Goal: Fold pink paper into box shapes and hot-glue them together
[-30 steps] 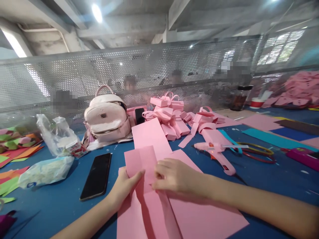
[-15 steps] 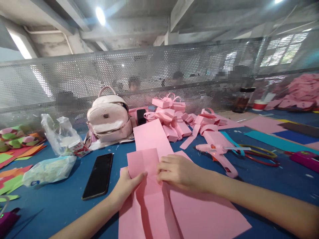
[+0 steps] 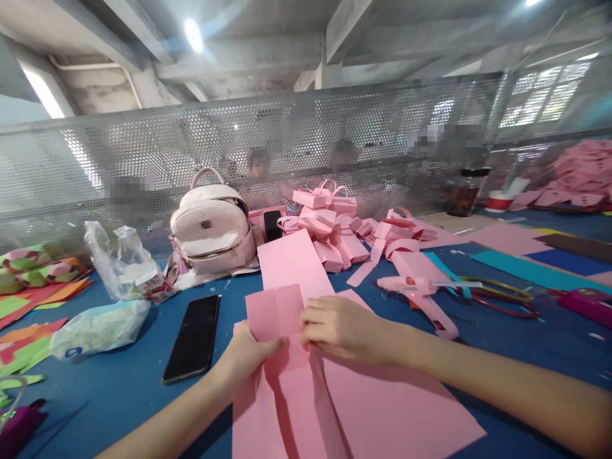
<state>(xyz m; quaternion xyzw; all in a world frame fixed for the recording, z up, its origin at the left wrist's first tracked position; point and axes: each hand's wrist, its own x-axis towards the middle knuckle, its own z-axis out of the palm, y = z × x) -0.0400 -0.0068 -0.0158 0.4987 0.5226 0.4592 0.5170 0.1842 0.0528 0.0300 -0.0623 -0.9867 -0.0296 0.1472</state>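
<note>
A folded sheet of pink paper is between my hands, creased lengthwise, with its far end flap standing up. My left hand grips its left edge, thumb on the inner face near the flap's base. On the right side, my right hand pinches the paper at the corner by the flap, fingers curled. Beneath lie flat pink sheets; one more pink sheet extends away behind the flap.
A black phone lies left, near a white backpack and plastic bags. Beyond are folded pink paper pieces. Right are a pink glue gun and scissors. A perforated metal screen borders the blue table.
My left thumb has shifted slightly right along the crease at the flap's base. My right hand keeps its pinch in nearly the same place. The view has shifted a little.
</note>
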